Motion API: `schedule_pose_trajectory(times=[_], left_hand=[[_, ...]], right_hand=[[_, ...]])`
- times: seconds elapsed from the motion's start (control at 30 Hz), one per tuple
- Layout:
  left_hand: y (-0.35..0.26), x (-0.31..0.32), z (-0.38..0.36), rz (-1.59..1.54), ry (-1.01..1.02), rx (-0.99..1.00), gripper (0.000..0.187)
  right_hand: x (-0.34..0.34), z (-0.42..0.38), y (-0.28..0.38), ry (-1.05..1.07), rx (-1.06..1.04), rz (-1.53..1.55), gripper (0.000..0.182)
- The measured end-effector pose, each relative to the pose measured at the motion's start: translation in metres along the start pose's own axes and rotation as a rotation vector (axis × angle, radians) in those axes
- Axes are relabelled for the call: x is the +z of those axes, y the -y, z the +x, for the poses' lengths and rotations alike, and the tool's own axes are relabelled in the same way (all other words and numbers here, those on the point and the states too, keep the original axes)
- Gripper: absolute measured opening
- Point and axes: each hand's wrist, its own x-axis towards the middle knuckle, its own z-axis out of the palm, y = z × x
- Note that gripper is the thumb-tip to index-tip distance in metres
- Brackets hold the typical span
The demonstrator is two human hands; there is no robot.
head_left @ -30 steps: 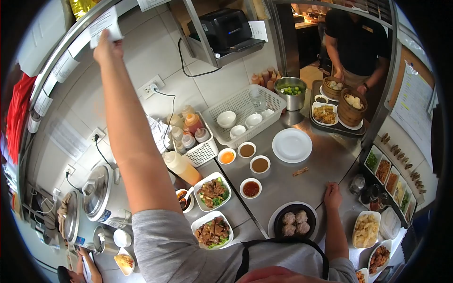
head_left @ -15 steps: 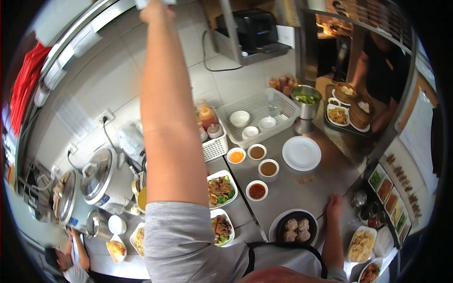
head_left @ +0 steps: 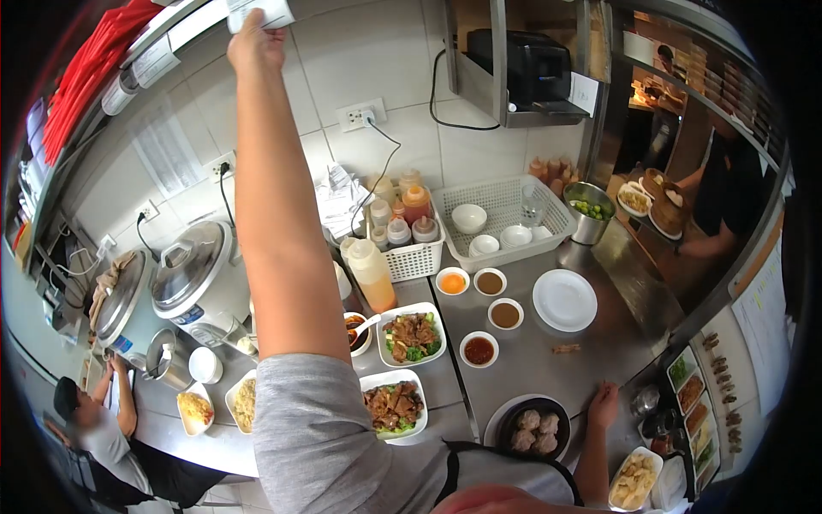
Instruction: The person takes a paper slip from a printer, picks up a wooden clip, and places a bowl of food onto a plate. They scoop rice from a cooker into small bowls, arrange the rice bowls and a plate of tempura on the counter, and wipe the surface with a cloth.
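Observation:
My left hand [head_left: 259, 50] is raised high against the wall, its fingers closed on a white paper slip [head_left: 272, 12] at the metal rail [head_left: 181, 36]. Low on the right, my right hand [head_left: 604, 406] rests by the counter with its fingers curled; I see nothing in it. Beside it, a dark round dish of meat dumplings [head_left: 534, 432] stands on a white plate [head_left: 497, 428]. Two white dishes of meat and greens [head_left: 411, 337] [head_left: 394, 406] lie near my left sleeve. Small bowls of orange sauce [head_left: 452, 281], brown sauce [head_left: 505, 315] and red sauce [head_left: 479, 350] sit farther forward.
A white plate [head_left: 565, 301], a plastic basket with bowls [head_left: 505, 257] and squeeze bottles [head_left: 371, 276] stand on the counter. Lidded cookers [head_left: 193, 278] are at left. A co-worker [head_left: 107, 441] is lower left; another person [head_left: 728, 188] is beyond the pass-through holding steamer baskets.
The view has shifted, bringing my left hand and the paper slip further into sight. At the pass-through, the person's food tray has moved farther back. My right hand stays by the counter.

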Motion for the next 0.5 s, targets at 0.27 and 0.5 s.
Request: schedule_pose_trajectory(times=[0.27, 0.5], left_hand=[[0.043, 0.053, -0.028, 0.021, 0.003, -0.112, 0.031], [0.033, 0.067, -0.034, -0.039, -0.006, -0.067, 0.046]], right_hand=[[0.003, -0.001, 0.000, -0.052, 0.004, -0.066, 0.012], [0.008, 0.004, -0.002, -0.080, -0.066, -0.032, 0.016]])
